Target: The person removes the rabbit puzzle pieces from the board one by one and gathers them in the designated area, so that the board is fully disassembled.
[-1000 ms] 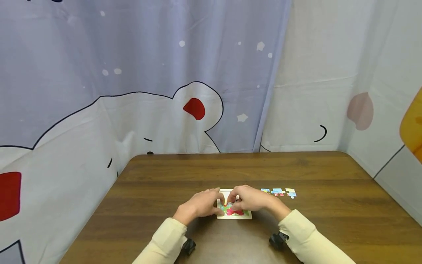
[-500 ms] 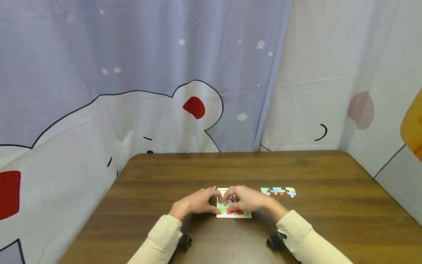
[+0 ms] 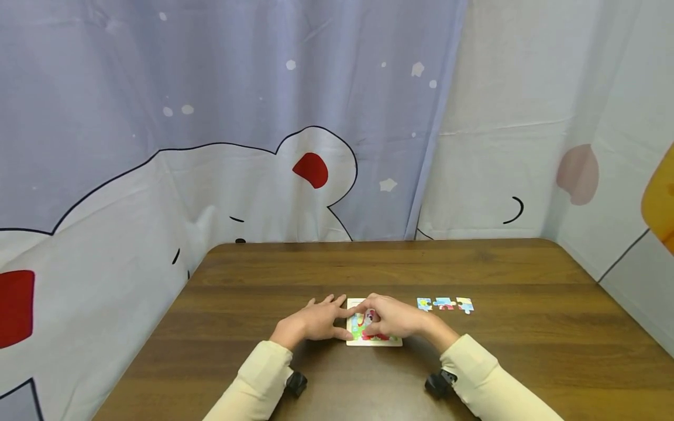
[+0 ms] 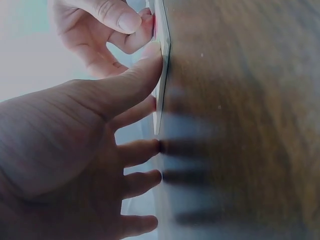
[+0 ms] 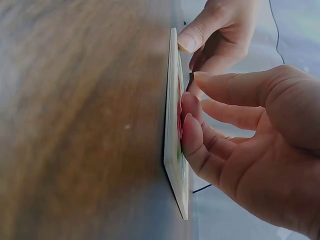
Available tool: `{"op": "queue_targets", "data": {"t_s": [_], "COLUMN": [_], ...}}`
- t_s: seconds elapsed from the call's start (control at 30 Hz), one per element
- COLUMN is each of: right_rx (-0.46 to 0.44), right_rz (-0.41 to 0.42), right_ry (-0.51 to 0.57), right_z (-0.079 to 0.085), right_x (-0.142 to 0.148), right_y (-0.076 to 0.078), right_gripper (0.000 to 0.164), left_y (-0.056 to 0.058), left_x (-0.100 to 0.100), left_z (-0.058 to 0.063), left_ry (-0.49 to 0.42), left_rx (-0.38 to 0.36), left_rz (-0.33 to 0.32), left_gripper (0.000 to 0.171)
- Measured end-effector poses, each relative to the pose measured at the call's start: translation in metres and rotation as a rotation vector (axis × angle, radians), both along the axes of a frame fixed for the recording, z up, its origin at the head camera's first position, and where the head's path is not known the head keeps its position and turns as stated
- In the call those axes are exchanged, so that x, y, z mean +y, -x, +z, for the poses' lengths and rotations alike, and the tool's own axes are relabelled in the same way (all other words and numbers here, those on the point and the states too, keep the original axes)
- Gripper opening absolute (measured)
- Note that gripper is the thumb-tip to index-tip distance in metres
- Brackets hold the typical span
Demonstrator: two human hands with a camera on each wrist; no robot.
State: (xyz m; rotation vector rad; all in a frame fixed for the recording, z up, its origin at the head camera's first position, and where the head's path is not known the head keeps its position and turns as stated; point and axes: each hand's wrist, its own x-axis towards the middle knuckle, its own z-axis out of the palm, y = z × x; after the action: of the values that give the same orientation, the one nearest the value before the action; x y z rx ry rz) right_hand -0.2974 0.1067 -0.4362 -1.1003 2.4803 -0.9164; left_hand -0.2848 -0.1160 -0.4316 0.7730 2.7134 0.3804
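A small jigsaw puzzle board (image 3: 375,342) with a pale frame and a colourful picture lies flat on the table. My left hand (image 3: 310,321) is at its left side, thumb resting on the board's edge and the other fingers spread, some past the frame over the table. Over the picture is my right hand (image 3: 397,316), with curled fingers touching the board. In the right wrist view, a thin dark-edged puzzle piece (image 5: 190,81) stands tilted at the right thumb's tip, apparently pinched there. The right hand hides part of the picture.
Three loose puzzle pieces lie in a row right of the board, among them a blue and red piece (image 3: 444,303) and a pale one (image 3: 466,304). The brown wooden table (image 3: 253,269) reaches back to a printed curtain (image 3: 253,193).
The left hand's fingers have straightened and spread at the board's left side. My right hand stays over the board, its fingers shifting slightly. The loose pieces have not moved.
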Motion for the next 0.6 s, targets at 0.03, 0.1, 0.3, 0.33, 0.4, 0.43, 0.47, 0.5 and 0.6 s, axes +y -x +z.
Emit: {"op": "queue_targets", "data": {"t_s": [0.03,0.1,0.3,0.33,0.4,0.43,0.47,0.5,0.6], "right_rx": [-0.003,0.003,0.001,-0.009,-0.031,-0.043,-0.051,-0.057,-0.061], "right_rz": [-0.005,-0.012,-0.022,-0.026,-0.033,-0.036,-0.041,-0.046,-0.055], "right_ry": [-0.003,-0.007,0.016,0.025,0.042,0.052,0.058,0.062,0.055], "right_z": [0.0002,0.0003,-0.0006,-0.0004,-0.0003,-0.0002,0.0000,0.0004,0.0008], "right_x": [-0.0004,-0.0007,-0.0010,-0.0011,-0.0014,-0.0012,-0.0012,-0.0010,-0.0013], "right_y": [-0.0004,-0.0009,-0.0006,-0.0006,-0.0004,-0.0004,-0.0005,-0.0007,-0.0011], "right_gripper": [0.038,0.037,0.038,0.038,0.038,0.038,0.037,0.037,0.039], "left_y": [-0.0004,-0.0010,-0.0022,-0.0022,-0.0020,-0.0018,-0.0016,-0.0015,-0.0004], "left_x": [0.0000,0.0000,0.0003,0.0003,0.0001,0.0001,0.0000,-0.0001,-0.0002], "left_z": [0.0001,-0.0001,-0.0009,-0.0009,-0.0014,-0.0018,-0.0019,-0.0020,-0.0028], "left_ry": [0.003,0.005,0.011,0.014,0.025,0.031,0.037,0.041,0.044], "left_rx": [0.002,0.000,-0.006,-0.005,-0.005,-0.006,-0.005,-0.004,0.000], "left_rz": [0.004,0.014,0.030,0.031,0.033,0.033,0.033,0.031,0.021], "left_gripper": [0.067,0.067,0.070,0.070,0.072,0.073,0.073,0.073,0.073]}}
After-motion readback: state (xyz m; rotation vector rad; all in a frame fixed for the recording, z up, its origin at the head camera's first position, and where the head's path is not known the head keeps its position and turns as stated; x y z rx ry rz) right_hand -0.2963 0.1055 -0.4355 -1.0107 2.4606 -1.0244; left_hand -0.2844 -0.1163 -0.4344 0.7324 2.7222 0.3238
